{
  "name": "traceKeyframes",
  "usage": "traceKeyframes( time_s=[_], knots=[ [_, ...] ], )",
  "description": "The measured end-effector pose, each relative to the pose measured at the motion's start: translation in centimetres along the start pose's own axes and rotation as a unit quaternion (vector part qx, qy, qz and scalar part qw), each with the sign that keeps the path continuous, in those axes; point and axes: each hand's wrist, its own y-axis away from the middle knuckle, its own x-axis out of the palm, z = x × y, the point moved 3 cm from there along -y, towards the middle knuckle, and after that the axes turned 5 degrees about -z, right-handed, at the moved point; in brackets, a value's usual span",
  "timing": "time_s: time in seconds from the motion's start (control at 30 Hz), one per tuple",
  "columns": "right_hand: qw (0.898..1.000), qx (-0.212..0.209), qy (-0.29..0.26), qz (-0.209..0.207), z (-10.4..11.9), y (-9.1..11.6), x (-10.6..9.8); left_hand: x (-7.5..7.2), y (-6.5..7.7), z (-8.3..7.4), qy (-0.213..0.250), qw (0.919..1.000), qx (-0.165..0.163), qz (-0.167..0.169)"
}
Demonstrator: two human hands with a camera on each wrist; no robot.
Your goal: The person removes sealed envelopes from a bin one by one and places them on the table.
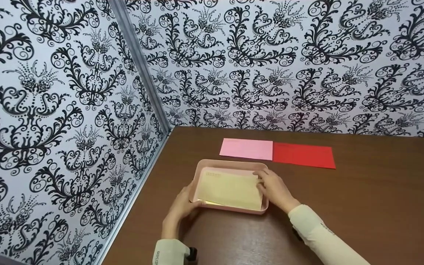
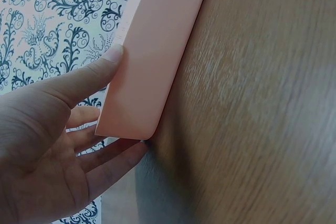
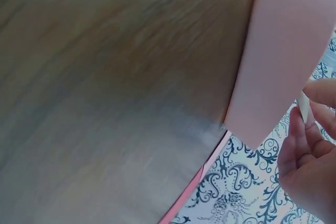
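A yellow envelope (image 1: 230, 189) in a pink tray (image 1: 230, 165) is pinched by the right hand (image 1: 274, 187); the tray's left end is gripped by the left hand (image 1: 181, 203). Envelope removal or placement is apparently underway; a steadied tray is needed next.

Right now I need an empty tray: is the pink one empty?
Not empty: the head view shows yellow paper in the tray, covering most of its bottom.

paper (image 1: 230, 189) in tray (image 1: 234, 164), tray on table (image 1: 374, 198), two papers (image 1: 247, 148) behind
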Motion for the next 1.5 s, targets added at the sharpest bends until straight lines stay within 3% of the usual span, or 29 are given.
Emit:
traceKeyframes(
  time_s=[0.1, 0.2, 0.7, 1.5],
  knots=[
    [0.997, 0.056, -0.055, 0.003, -0.06, -0.08, -0.07, -0.05, 0.01, 0.01, -0.002, 1.0, 0.004, 0.0],
    [0.993, 0.087, -0.081, 0.002, -0.11, -0.09, -0.19, -0.1, 0.07, 0.01, -0.001, 1.0, 0.005, 0.001],
    [0.99, 0.103, -0.091, -0.019, -0.5, -0.11, -0.28, -0.05, 0.11, -0.19, 0.0, 0.9999, 0.01, -0.004],
    [0.994, 0.036, -0.075, -0.076, 0.45, 0.51, -0.67, -0.17, 0.14, -0.28, -0.001, 0.9997, 0.022, -0.006]
  ],
)
